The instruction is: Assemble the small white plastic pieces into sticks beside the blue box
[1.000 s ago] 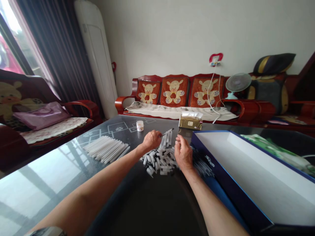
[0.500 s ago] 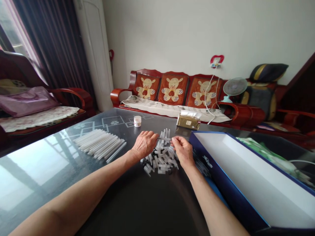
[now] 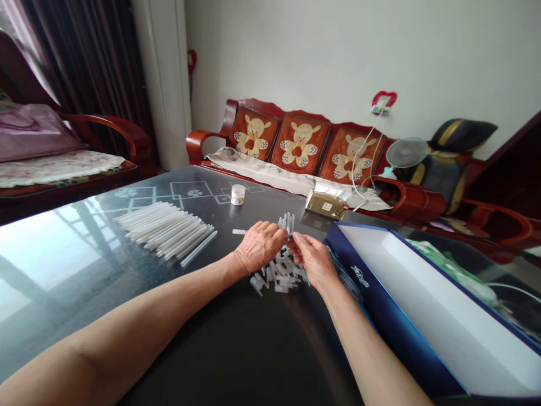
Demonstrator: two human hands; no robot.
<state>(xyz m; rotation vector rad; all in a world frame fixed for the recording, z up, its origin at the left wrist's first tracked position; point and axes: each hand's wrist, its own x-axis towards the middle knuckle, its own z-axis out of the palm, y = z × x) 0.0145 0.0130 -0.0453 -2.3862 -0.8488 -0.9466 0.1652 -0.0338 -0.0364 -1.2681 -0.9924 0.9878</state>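
My left hand (image 3: 261,244) and my right hand (image 3: 310,257) meet fingertip to fingertip above a heap of short white and black plastic pieces (image 3: 279,272) on the dark glass table (image 3: 236,349). Both hands are pinched shut. A small piece seems to sit between the fingertips, too small to name. A row of long white tubes (image 3: 165,228) lies to the left of my left hand. One loose white piece (image 3: 239,232) lies just beyond my left hand.
An open blue box with a white inside (image 3: 426,304) stands right of my right hand. A small white jar (image 3: 238,194) and a gold packet (image 3: 325,204) sit farther back. A red wooden sofa (image 3: 296,152) and a small fan (image 3: 406,153) are behind the table.
My hands have closed together, so their fingertips now touch above the heap. The thin stick seen between them earlier no longer shows. The view has shifted left and down.
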